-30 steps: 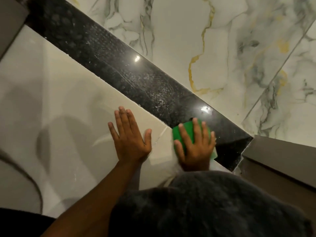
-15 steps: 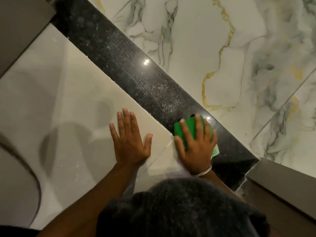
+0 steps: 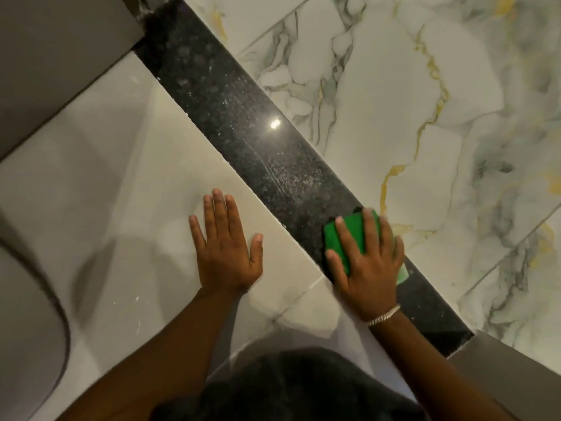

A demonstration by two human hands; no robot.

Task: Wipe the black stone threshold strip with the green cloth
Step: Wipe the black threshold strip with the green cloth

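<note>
A black speckled stone threshold strip (image 3: 243, 129) runs diagonally from the upper left to the lower right, with pale smears and a light glint on it. A folded green cloth (image 3: 349, 235) lies on the strip near its lower part. My right hand (image 3: 367, 262) is pressed flat on top of the cloth, fingers spread, a bracelet on the wrist. My left hand (image 3: 226, 244) rests flat with fingers apart on the cream tile beside the strip, holding nothing.
Cream floor tile (image 3: 121, 183) lies left of the strip, white marble tile with gold and grey veins (image 3: 409, 101) to its right. Grey door frame pieces stand at the upper left (image 3: 54, 56) and lower right (image 3: 516, 363). My dark clothed knee (image 3: 288, 387) fills the bottom.
My right hand with the green cloth has slid a little further across the strip toward the marble side. The view has shifted, showing more of my right forearm. My left hand stays planted.
</note>
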